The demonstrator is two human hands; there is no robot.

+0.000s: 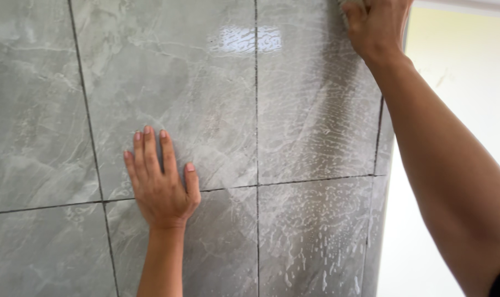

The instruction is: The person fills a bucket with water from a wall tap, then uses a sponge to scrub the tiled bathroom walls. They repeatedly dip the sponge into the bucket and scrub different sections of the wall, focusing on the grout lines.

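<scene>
From the head camera we are looking at a grey marbled tile wall with dark grout lines, and we are taking the vertical grout line running down its middle as our landmark.

Left of that line, our left hand is lying flat against the tiles, palm to the wall, with the fingers straight and pointing up and the thumb out to the side. It is holding nothing. The heel of the palm is crossing the horizontal grout line, with the fingers on the tile above it, and the forearm is dropping straight down out of the picture.

Right of the vertical line and at the very top edge, our right hand is pressing against the wall near its outer corner. A small pale bit of something is showing just above the knuckles, but the picture is cutting it off, so we cannot tell what it is or how the fingers are closing on it. The right arm is running down to the lower right.

The tiles right of the vertical line are carrying white soapy streaks and spatters, while those left of it are looking clean. A glossy reflection is sitting high on the line. Beyond the wall's corner, a pale yellowish wall is showing.
</scene>
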